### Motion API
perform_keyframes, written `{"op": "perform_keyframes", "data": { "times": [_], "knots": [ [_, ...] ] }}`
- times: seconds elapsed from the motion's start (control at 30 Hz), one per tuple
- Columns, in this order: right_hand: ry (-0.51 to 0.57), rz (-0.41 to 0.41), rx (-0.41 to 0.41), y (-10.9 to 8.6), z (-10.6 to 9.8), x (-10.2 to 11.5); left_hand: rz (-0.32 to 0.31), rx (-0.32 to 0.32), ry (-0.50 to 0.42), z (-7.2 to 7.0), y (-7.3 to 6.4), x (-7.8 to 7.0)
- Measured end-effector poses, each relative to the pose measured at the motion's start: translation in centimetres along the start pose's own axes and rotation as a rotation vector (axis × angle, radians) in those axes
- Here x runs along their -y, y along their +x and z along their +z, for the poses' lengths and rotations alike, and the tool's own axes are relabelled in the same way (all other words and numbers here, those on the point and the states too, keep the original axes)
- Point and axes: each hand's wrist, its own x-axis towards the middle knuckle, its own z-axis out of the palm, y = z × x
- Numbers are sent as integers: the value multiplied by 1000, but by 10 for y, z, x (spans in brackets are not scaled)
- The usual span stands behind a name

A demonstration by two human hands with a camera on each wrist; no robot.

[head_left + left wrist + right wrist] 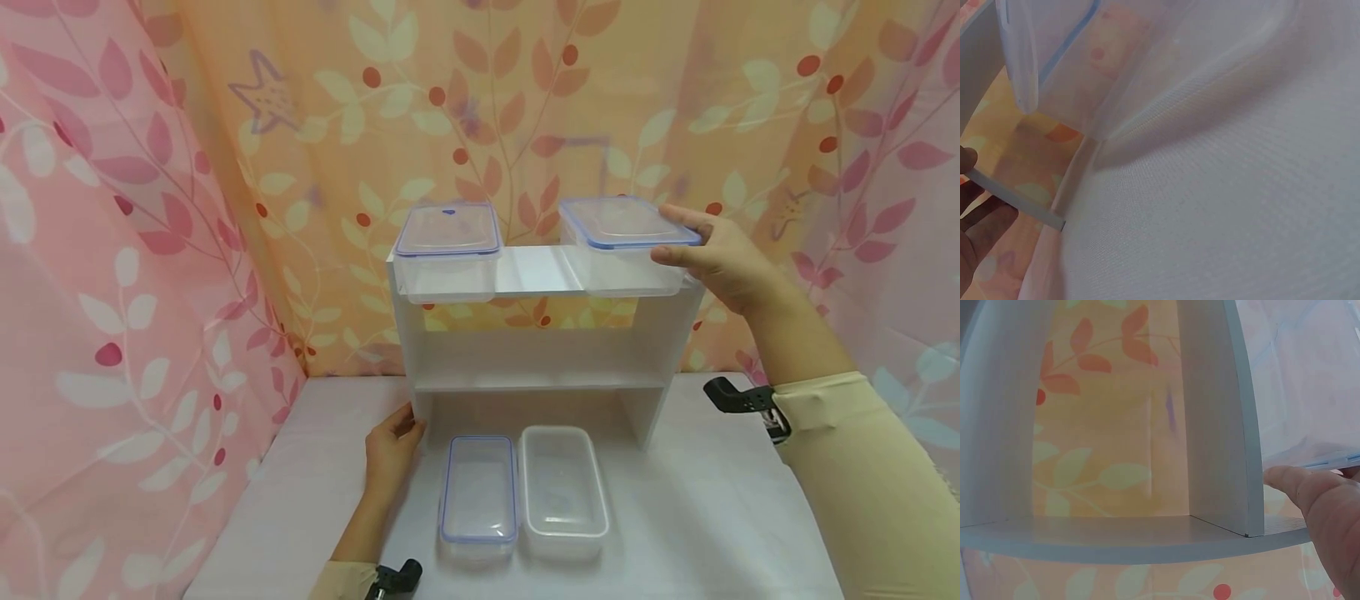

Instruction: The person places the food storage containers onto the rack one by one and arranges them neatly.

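Observation:
A small white two-tier shelf (540, 367) stands on the table. Low on its left side panel (408, 333), my left hand (392, 450) grips the edge, thumb on one face and fingers on the other in the left wrist view. On the top board's right end is a clear plastic food container (630, 273) with a blue-rimmed lid. My right hand (723, 258) holds that container by its right side, fingers at the lid's edge and thumb lower at the front. In the right wrist view the thumb (1310, 490) lies beside the top board.
A matching lidded container (448, 277) sits on the top board's left end. In front of the shelf, a blue-rimmed lidded container (478, 492) stands next to one without a blue lid (566, 483). Patterned curtains (510, 108) enclose the white-covered table (697, 517).

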Motion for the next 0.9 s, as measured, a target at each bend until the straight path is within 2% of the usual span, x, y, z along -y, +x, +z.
{"op": "perform_keyframes", "data": {
  "times": [0.53, 0.9],
  "knots": [
    [-102, 23, 18, 1, 0, 2, 5, -2, -12, 0, 2, 3],
    [-50, 30, 39, 1, -1, 0, 3, -6, -21, 1, 3, 6]
  ]
}}
